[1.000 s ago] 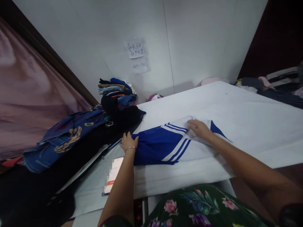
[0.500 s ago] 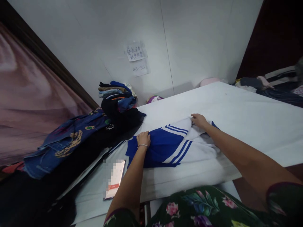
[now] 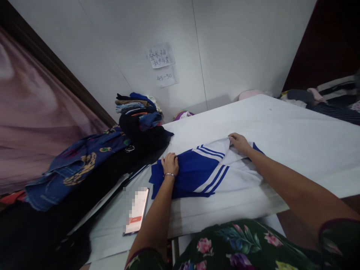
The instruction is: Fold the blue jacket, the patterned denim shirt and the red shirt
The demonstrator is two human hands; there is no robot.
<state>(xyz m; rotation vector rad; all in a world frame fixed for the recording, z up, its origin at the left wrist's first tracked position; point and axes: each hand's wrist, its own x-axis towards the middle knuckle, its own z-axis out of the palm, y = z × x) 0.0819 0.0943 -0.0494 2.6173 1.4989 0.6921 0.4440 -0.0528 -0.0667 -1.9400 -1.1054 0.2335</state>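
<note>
A blue and white jacket (image 3: 197,170) with striped bands lies folded over on the white-covered table (image 3: 298,138). On its blue end, at the upper edge, is my left hand (image 3: 170,165), its fingers bent and closed on the cloth. At the far edge of the white part, my right hand (image 3: 239,143) pinches the fabric between thumb and fingers. A small blue corner of the garment shows beyond my right wrist. The underside of the jacket is hidden.
A lit phone (image 3: 137,212) lies beside my left forearm. Dark clothes and a patterned denim garment (image 3: 70,168) lie to the left. Behind them stands a pile of folded clothes (image 3: 137,108). More clothes (image 3: 332,99) are at the far right. Handwritten papers (image 3: 161,56) hang on the wall.
My right hand has shifted slightly right and away from me with the jacket's white edge, which looks more stretched. My left hand stays on the blue end.
</note>
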